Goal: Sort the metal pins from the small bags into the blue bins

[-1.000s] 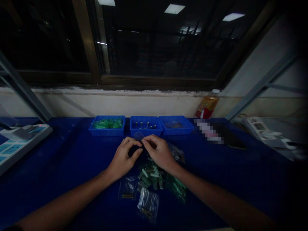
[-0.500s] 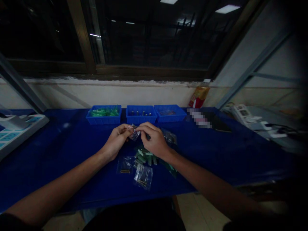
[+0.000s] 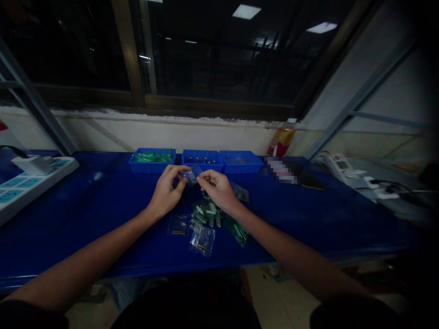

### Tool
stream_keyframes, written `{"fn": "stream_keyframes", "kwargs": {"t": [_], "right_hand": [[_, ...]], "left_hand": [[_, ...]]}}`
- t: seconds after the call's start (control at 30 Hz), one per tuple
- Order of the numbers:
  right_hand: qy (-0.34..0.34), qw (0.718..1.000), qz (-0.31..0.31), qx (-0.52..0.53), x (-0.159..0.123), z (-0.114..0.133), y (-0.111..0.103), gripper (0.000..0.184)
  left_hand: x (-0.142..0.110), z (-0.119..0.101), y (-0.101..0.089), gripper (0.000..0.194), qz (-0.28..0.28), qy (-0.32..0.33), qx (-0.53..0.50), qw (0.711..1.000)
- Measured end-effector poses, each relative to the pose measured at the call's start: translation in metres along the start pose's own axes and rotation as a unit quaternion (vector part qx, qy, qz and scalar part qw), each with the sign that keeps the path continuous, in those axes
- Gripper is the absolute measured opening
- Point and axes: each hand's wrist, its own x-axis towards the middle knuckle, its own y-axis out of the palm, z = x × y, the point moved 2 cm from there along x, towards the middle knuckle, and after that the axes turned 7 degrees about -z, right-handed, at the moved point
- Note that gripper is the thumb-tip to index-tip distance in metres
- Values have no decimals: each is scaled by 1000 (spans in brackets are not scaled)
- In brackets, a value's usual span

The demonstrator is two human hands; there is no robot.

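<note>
Above the blue table, a small clear plastic bag hangs between my two hands. The thumb and forefinger of my left hand are curved to its left edge and close on it. On the other side, my right hand pinches the bag by its edge; any small part in these fingers is too dim to make out. Below the hands is a pile of green and clear tubes. Nearer to me, one clear bag holds brass-coloured pins, and another clear bag holds similar pins.
Along the back stand a blue bin of green plastic pieces, a blue bin with small metal cylinders and a third blue bin. A power strip lies left. A green bag and a dark flat object lie right.
My left fingers have spread from a tight pinch into a wider curve at the bag's edge. My right fingertips have drawn slightly right along the bag. The view has shifted a little.
</note>
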Motion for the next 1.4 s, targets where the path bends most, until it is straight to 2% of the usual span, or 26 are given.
{"fn": "stream_keyframes", "kwargs": {"t": [0.07,0.17,0.23,0.27,0.37,0.47,0.6,0.7,0.8,0.87,0.93,1.03,1.1,1.2,1.3,1.4], "right_hand": [[-41,998,-38,-21,2,0,-5,11],[-122,988,-72,-69,2,2,-10,5],[-175,977,-73,-101,-1,5,-11,2],[-202,970,-67,-117,-2,6,-10,3],[-275,948,-30,-158,-8,11,-6,10],[-296,938,1,-182,-10,12,-3,17],[-224,961,8,-160,-6,7,-3,14],[-172,977,-7,-123,-2,3,-3,12],[-162,979,-32,-116,0,2,-3,15],[-162,979,-43,-118,0,3,-3,13],[-176,974,-48,-133,-1,4,-4,12],[-226,957,-40,-176,-5,8,-6,11],[-254,946,-23,-200,-8,10,-7,13],[-282,936,5,-212,-11,13,-5,17],[-271,941,33,-200,-11,12,-2,21],[-164,972,43,-162,-7,6,-1,16]], "left_hand": [[0,4,2,29,0,-107,-76,991],[-1,9,4,39,62,-277,-168,944],[-2,10,4,51,107,-337,-200,914],[-2,9,4,52,120,-345,-207,908],[-1,8,4,38,125,-301,-185,927],[0,7,3,25,92,-222,-136,961],[2,2,-2,17,36,-48,-36,998],[-1,-4,-3,10,39,82,73,993],[-3,-7,-2,8,54,146,115,981],[-4,-6,0,11,68,151,127,978],[-4,-3,2,17,93,120,121,981],[-2,0,3,33,118,-3,37,992],[-2,3,4,45,119,-99,-44,987],[-2,8,5,37,112,-170,-102,974],[0,14,4,20,77,-148,-96,981],[1,15,1,15,48,-54,-36,997]]}}
